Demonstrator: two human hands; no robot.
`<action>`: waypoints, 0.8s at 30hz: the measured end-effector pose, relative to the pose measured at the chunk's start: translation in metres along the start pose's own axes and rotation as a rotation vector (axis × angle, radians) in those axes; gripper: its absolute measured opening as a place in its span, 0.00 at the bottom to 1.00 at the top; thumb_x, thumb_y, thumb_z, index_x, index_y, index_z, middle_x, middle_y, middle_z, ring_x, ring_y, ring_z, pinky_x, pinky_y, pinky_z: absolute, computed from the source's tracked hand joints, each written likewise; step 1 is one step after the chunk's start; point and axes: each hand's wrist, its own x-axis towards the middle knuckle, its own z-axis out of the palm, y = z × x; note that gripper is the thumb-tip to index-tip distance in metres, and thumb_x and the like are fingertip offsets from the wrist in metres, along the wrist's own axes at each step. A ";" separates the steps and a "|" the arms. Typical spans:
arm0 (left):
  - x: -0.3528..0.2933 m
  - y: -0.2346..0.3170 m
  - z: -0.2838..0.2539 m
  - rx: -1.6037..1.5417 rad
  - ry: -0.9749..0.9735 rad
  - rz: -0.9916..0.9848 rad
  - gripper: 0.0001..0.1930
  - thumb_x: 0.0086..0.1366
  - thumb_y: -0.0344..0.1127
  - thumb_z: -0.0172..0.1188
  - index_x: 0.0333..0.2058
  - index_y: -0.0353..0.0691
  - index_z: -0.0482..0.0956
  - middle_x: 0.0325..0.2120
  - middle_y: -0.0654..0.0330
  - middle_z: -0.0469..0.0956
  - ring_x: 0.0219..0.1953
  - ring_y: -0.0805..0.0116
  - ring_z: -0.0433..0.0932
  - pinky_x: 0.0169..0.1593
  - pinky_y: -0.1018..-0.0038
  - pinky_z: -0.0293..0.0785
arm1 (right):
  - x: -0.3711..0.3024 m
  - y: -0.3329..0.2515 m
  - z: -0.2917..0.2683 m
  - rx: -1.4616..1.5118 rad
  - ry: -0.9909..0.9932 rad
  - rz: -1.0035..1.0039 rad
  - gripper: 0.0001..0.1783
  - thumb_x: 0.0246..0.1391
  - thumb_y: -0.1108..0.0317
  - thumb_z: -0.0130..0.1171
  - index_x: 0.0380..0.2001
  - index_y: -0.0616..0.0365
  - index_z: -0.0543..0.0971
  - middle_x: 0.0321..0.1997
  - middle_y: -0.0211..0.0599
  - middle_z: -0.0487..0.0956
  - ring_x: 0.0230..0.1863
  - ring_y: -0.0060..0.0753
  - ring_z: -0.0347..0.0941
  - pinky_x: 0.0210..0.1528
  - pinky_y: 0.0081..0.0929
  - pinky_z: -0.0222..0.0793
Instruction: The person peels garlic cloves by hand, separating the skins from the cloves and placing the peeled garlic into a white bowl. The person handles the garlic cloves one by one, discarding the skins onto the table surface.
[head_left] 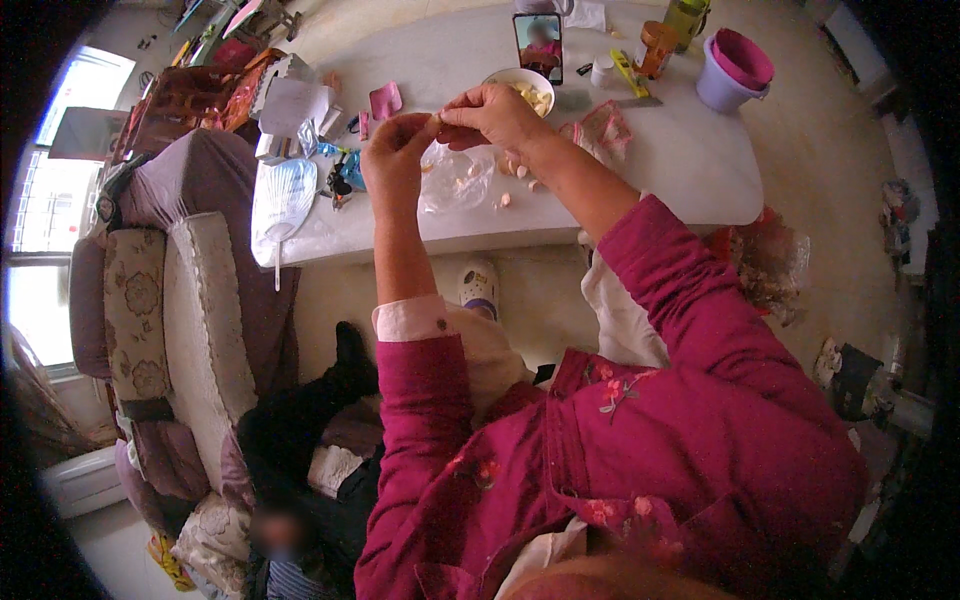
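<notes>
Above the white table, my left hand and my right hand meet, fingertips pinched together. Between them is a small pale piece that looks like a garlic clove, mostly hidden by the fingers. Just beyond my right hand stands a white bowl holding pale yellow peeled cloves. Under my hands lies a clear plastic bag, with several pinkish unpeeled cloves loose beside it. A red-and-white net bag rests to the right of my right wrist.
A phone stands upright behind the bowl, near a yellow-handled knife. Purple and pink tubs are at the right, beside bottles. A hand fan lies at the table's left edge. Another person sits at lower left by the sofa.
</notes>
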 end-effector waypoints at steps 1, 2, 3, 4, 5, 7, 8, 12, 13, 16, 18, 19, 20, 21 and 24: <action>0.000 0.001 0.001 0.009 0.002 -0.022 0.10 0.55 0.29 0.68 0.35 0.34 0.81 0.30 0.62 0.81 0.31 0.76 0.75 0.36 0.81 0.68 | 0.001 0.000 -0.002 -0.006 -0.001 -0.005 0.10 0.53 0.72 0.60 0.35 0.69 0.76 0.32 0.46 0.81 0.31 0.35 0.81 0.34 0.27 0.81; 0.000 0.000 0.000 -0.002 -0.002 -0.017 0.10 0.55 0.29 0.68 0.35 0.34 0.81 0.30 0.62 0.81 0.32 0.76 0.76 0.36 0.81 0.69 | 0.001 0.000 -0.002 -0.011 -0.004 -0.007 0.10 0.53 0.72 0.60 0.35 0.69 0.76 0.32 0.46 0.81 0.31 0.36 0.81 0.34 0.27 0.81; 0.001 0.000 -0.001 -0.013 -0.007 -0.012 0.09 0.55 0.29 0.67 0.35 0.34 0.81 0.30 0.61 0.81 0.32 0.76 0.76 0.37 0.81 0.69 | 0.001 0.001 -0.002 -0.015 -0.008 -0.008 0.10 0.53 0.72 0.60 0.35 0.69 0.76 0.32 0.47 0.81 0.31 0.36 0.81 0.33 0.27 0.81; 0.001 -0.001 -0.001 -0.024 -0.011 -0.008 0.09 0.55 0.29 0.67 0.35 0.34 0.81 0.30 0.61 0.81 0.32 0.75 0.76 0.37 0.81 0.69 | 0.001 0.001 -0.002 -0.015 -0.010 -0.010 0.10 0.53 0.72 0.60 0.35 0.69 0.76 0.32 0.47 0.81 0.31 0.36 0.81 0.33 0.27 0.81; 0.002 -0.003 -0.002 -0.027 -0.012 0.008 0.09 0.55 0.29 0.67 0.35 0.34 0.81 0.30 0.61 0.81 0.32 0.75 0.76 0.37 0.81 0.69 | 0.002 0.001 -0.002 -0.016 -0.012 -0.010 0.10 0.53 0.72 0.60 0.35 0.69 0.76 0.32 0.46 0.81 0.31 0.36 0.81 0.33 0.27 0.81; 0.003 -0.006 -0.002 -0.032 -0.015 0.039 0.09 0.55 0.28 0.67 0.35 0.34 0.81 0.30 0.61 0.81 0.31 0.76 0.76 0.36 0.81 0.69 | 0.002 0.001 -0.002 -0.010 -0.014 -0.009 0.10 0.53 0.72 0.60 0.35 0.69 0.76 0.32 0.46 0.81 0.31 0.35 0.81 0.33 0.27 0.81; 0.004 -0.006 -0.002 -0.027 -0.014 0.031 0.09 0.55 0.29 0.67 0.35 0.34 0.81 0.30 0.62 0.81 0.31 0.76 0.76 0.36 0.81 0.68 | 0.001 0.001 -0.002 -0.004 -0.012 -0.007 0.10 0.53 0.72 0.60 0.35 0.69 0.76 0.32 0.46 0.81 0.31 0.35 0.81 0.33 0.27 0.81; 0.001 -0.001 0.001 -0.012 -0.013 0.012 0.09 0.55 0.29 0.67 0.35 0.34 0.81 0.30 0.62 0.81 0.31 0.76 0.75 0.35 0.82 0.67 | 0.000 -0.002 -0.002 -0.010 -0.010 -0.008 0.10 0.53 0.72 0.59 0.35 0.69 0.76 0.32 0.45 0.81 0.30 0.34 0.81 0.33 0.27 0.81; 0.001 0.002 0.002 -0.009 -0.014 0.009 0.09 0.55 0.29 0.67 0.35 0.34 0.81 0.29 0.62 0.81 0.31 0.76 0.75 0.35 0.82 0.67 | 0.001 -0.001 -0.003 -0.016 -0.012 -0.011 0.10 0.53 0.72 0.59 0.35 0.69 0.76 0.32 0.45 0.81 0.30 0.34 0.81 0.34 0.27 0.80; 0.000 -0.001 -0.001 -0.005 -0.001 0.024 0.10 0.55 0.31 0.68 0.35 0.34 0.81 0.29 0.62 0.81 0.30 0.77 0.75 0.34 0.82 0.65 | 0.001 0.001 -0.001 -0.022 -0.021 -0.015 0.10 0.54 0.71 0.58 0.35 0.69 0.76 0.32 0.45 0.81 0.30 0.34 0.81 0.34 0.26 0.80; -0.001 0.000 -0.001 -0.013 0.004 0.019 0.10 0.55 0.32 0.68 0.35 0.34 0.81 0.29 0.63 0.81 0.30 0.78 0.75 0.33 0.82 0.65 | -0.004 -0.002 0.003 -0.011 -0.020 -0.011 0.10 0.54 0.71 0.58 0.35 0.69 0.76 0.32 0.45 0.81 0.30 0.34 0.81 0.35 0.26 0.80; -0.002 0.001 -0.002 -0.018 0.007 0.016 0.11 0.55 0.32 0.68 0.35 0.34 0.81 0.29 0.63 0.81 0.30 0.78 0.74 0.33 0.82 0.65 | -0.004 0.000 0.003 -0.009 -0.014 -0.005 0.10 0.54 0.71 0.57 0.36 0.68 0.76 0.32 0.45 0.81 0.30 0.34 0.81 0.35 0.27 0.80; -0.002 0.002 -0.001 -0.030 0.006 0.005 0.11 0.55 0.32 0.68 0.35 0.34 0.81 0.29 0.63 0.81 0.30 0.78 0.75 0.34 0.81 0.65 | -0.003 0.000 0.004 -0.008 -0.006 -0.005 0.10 0.54 0.71 0.57 0.36 0.68 0.76 0.32 0.45 0.81 0.31 0.35 0.81 0.35 0.27 0.80; -0.003 0.003 -0.001 -0.042 0.003 -0.006 0.11 0.54 0.32 0.68 0.35 0.34 0.81 0.29 0.63 0.81 0.30 0.78 0.75 0.34 0.81 0.65 | -0.003 0.001 0.004 -0.008 0.002 -0.005 0.10 0.54 0.71 0.57 0.36 0.68 0.76 0.32 0.45 0.81 0.31 0.35 0.81 0.36 0.27 0.80; -0.003 0.009 0.002 -0.018 0.004 -0.031 0.11 0.55 0.32 0.67 0.36 0.34 0.81 0.30 0.62 0.81 0.31 0.76 0.75 0.35 0.81 0.67 | -0.005 -0.002 0.000 0.029 0.000 0.000 0.10 0.54 0.70 0.58 0.36 0.68 0.77 0.32 0.43 0.81 0.31 0.33 0.80 0.37 0.27 0.79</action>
